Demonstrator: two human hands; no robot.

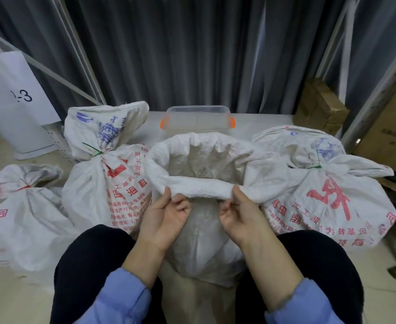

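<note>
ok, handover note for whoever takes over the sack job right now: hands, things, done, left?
Left hand pinches the near rolled rim of the open sack; right hand pinches the same rim beside it.
The sack stands between the knees, with its rim rolled down all round. Its contents can't be made out.
Around it: left green-tied sack, red-tied sack far left, right green-tied sack. The clear box stands behind it.
Left, probably: settle the rim, then work from sack to box.

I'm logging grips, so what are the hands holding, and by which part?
The open white woven sack, by the near side of its rolled-down rim: left hand and right hand each pinch it.
</note>
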